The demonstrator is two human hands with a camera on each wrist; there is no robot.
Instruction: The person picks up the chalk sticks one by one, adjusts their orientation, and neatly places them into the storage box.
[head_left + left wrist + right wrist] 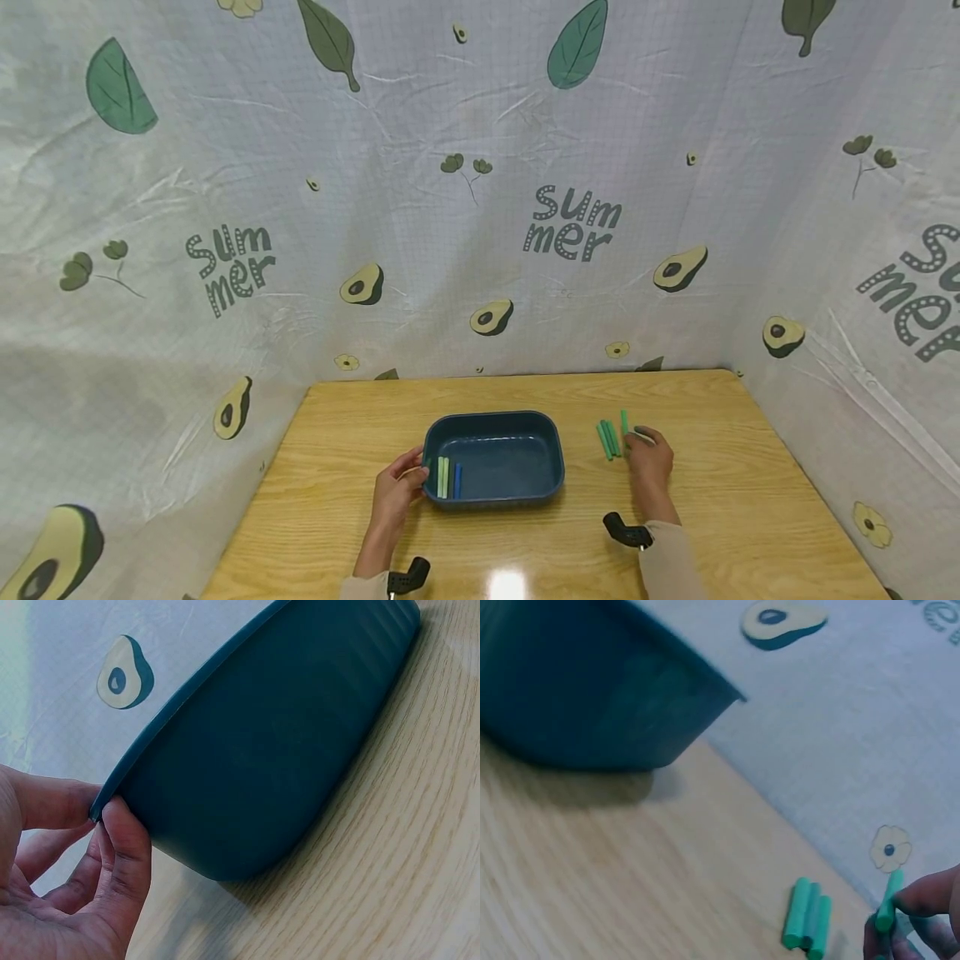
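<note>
A dark teal rectangular bin (495,504) stands on the table. My left hand (397,490) pinches its left rim between thumb and fingers, as the left wrist view shows up close. Inside, along the left end, lie two pale green chalk sticks (442,477) and a blue one (457,482). My right hand (649,458), right of the bin, grips a green chalk stick (889,900) by its lower part, upper end sticking out. A darker green bit (642,432) shows at its fingers. Just left of that hand, several green chalk sticks (808,919) lie side by side.
The wooden table (360,408) carries the bin and the chalk. A patterned white sheet (420,250) hangs behind and along both sides. Black camera mounts sit on the left wrist (408,577) and right wrist (627,531).
</note>
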